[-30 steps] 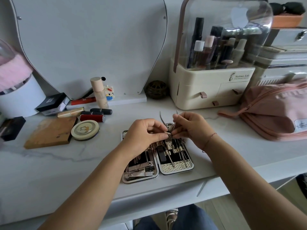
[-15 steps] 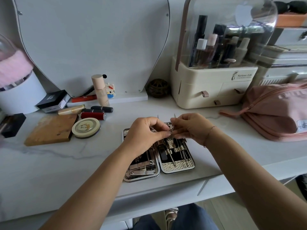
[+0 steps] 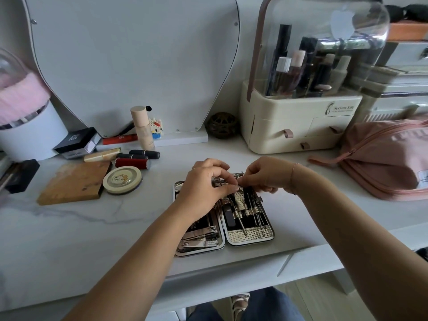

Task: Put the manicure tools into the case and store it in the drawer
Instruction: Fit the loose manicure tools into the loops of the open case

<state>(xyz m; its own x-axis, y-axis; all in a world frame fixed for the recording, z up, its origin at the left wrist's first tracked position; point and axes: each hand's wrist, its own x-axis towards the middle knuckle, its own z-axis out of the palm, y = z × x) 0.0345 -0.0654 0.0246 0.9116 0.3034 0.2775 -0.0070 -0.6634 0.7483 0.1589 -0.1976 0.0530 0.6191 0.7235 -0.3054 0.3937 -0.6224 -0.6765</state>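
1. Metal case point(image 3: 250, 237) lies open and flat on the white table point(image 3: 92, 239), near the front edge, its two halves side by side.
2. Left hand point(image 3: 203, 186) is over the far end of the left half, fingers curled, thumb and fingertips pinching a small metal tool point(image 3: 234, 180) near the hinge.
3. Right hand point(image 3: 266, 174) meets it from the other side, over the far end of the right half, fingers curled and gripping the same tool.
4. Fingers cover most of the tool, so I cannot tell which kind it is.
5. Clippers point(image 3: 201, 239) lie in the near part of the left half.
6. Thin picks point(image 3: 254, 218) sit in a row in the right half, tips toward the near edge.
7. Left of the case, well apart from it, a round tin point(image 3: 122, 179) sits just beside a wooden block point(image 3: 74, 181), with lipsticks point(image 3: 132, 162) behind the tin.
8. Behind the case to the right stands a cream organiser point(image 3: 296, 126) with bottles under a clear dome.
9. Right of the organiser, a pink bag point(image 3: 382, 163) lies on the table.
10. At the back stands a curved white panel point(image 3: 134, 61).
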